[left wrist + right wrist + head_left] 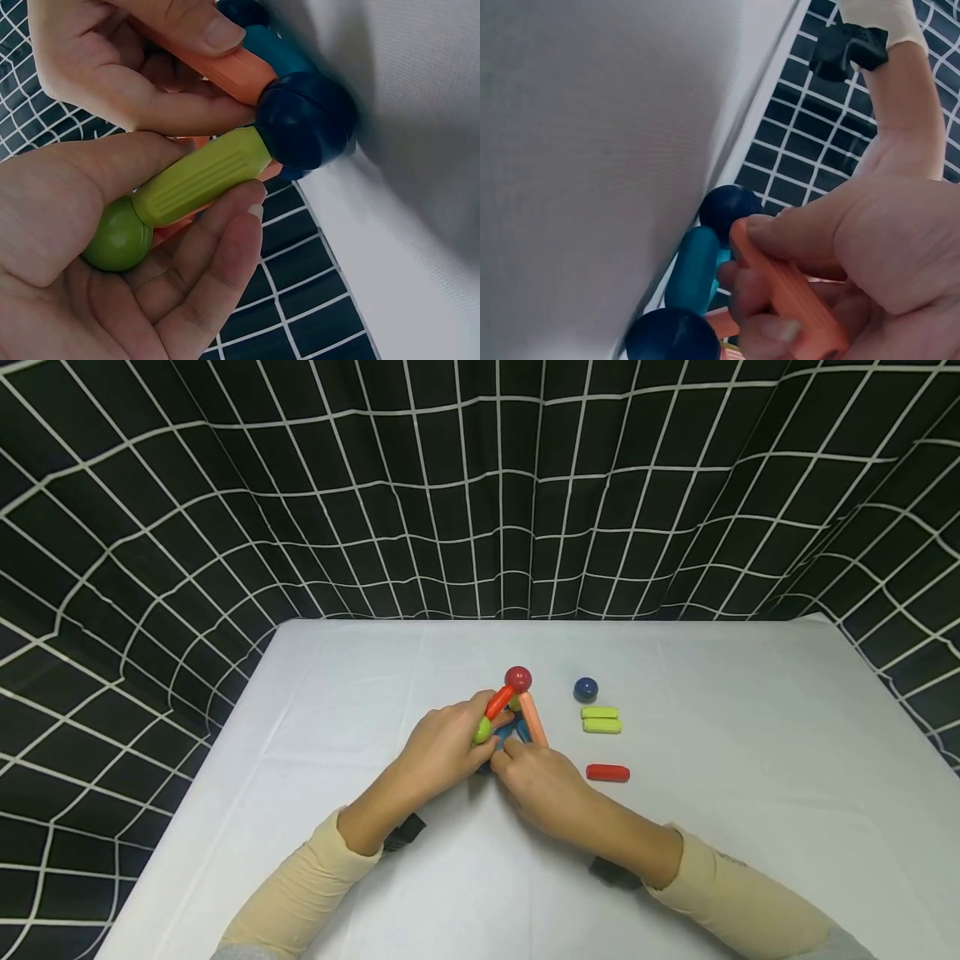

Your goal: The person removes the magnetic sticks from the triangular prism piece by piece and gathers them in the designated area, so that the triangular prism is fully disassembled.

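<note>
A structure of coloured rods and balls stands on the white table between both hands. My left hand (442,743) holds a lime-green rod (202,176) between thumb and fingers, with a green ball (118,236) at its near end and a navy ball (307,120) at the other. My right hand (546,785) pinches an orange rod (784,289), whose tip is right at a navy ball (730,211). Low down, a teal rod (691,270) links two navy balls. On top sits a red ball (518,679), with a red rod (499,702) and a peach rod (534,720) sloping down. Fingers hide part of the base.
To the right of the structure lie a loose navy ball (586,689), two lime-green rods (602,725) side by side and a red rod (608,772). The white table (750,735) ends at a black curtain (480,485) with a white grid.
</note>
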The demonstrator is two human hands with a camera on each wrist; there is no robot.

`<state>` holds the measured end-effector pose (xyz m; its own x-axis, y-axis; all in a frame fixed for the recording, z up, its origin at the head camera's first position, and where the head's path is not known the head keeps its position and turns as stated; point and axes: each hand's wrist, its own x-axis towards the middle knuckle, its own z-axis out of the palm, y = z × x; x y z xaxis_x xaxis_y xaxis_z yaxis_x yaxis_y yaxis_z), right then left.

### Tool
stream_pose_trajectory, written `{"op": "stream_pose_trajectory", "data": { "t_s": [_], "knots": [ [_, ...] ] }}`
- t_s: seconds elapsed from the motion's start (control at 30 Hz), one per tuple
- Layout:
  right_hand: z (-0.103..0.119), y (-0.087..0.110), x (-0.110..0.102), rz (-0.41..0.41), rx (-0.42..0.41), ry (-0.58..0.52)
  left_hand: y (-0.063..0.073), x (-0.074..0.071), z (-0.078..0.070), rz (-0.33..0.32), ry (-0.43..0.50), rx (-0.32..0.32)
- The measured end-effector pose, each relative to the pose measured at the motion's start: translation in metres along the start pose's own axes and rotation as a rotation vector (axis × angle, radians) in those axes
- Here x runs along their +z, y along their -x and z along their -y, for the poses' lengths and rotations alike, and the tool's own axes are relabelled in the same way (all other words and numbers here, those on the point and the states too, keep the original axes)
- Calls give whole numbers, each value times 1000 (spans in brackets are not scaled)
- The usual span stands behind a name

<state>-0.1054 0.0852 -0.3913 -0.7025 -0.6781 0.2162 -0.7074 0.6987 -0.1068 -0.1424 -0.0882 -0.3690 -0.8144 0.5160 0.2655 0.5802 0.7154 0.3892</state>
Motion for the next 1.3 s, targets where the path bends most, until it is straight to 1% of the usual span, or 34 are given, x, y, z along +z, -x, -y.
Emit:
{"op": "stream_pose_trajectory", "data": {
  "t_s": [0.13, 0.23, 0.37, 0.5, 0.63, 0.7, 0.87, 1.13, 1.3],
  "knots": [
    [-1, 2, -3, 35, 9, 4, 0, 1, -1, 15, 7, -12],
    [-2, 4, -4, 55, 26, -29, 0, 1, -1, 21, 6, -21],
    [-4, 7, -3, 51, 22, -103, 0, 0, -1, 21, 3, -26],
    [-4, 11, -3, 39, -1, -136, 0, 0, -2, 20, 11, -28],
    [-6, 13, -10, 36, -9, -172, 0, 1, -2, 6, 13, -20],
    [-8, 14, -13, 27, -6, -201, 0, 1, -1, 2, 8, -17],
    [-14, 15, -19, -27, -13, -268, 0, 0, 0, 3, -2, -27],
    [-22, 20, -22, -62, 22, -309, 1, 1, -1, 9, 8, -29],
    [-28, 23, -24, -91, 43, -304, 0, 1, -2, 12, 14, -40]
  ]
}}
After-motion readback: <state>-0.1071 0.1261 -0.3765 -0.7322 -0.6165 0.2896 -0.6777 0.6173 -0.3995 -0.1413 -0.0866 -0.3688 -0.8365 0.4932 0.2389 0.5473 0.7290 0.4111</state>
